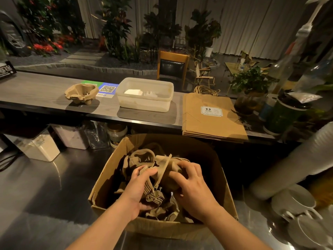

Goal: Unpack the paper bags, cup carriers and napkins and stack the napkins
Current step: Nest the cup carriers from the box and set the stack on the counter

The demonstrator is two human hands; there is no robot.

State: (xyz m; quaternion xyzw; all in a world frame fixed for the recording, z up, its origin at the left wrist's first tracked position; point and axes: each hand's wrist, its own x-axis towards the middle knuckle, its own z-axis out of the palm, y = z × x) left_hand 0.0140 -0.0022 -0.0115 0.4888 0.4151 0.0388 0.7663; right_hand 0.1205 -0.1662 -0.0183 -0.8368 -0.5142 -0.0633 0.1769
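Down in the cardboard box (227, 201), both hands grab brown cup carriers (153, 193). The left hand (138, 188) holds a stack of them, and the right hand (191, 184) curls over another. Up on the counter (36, 92) sit one carrier (81, 92), a tub (144, 103) with white napkins (133, 92), and flat paper bags (212, 118).

Rough matt pulp cup carriers (153, 179) in a corrugated cardboard box (108, 179) — glossy steel surface (54, 192) below; translucent plastic tub (144, 103) at twelve o'clock — matt kraft paper bags (212, 120) at one.
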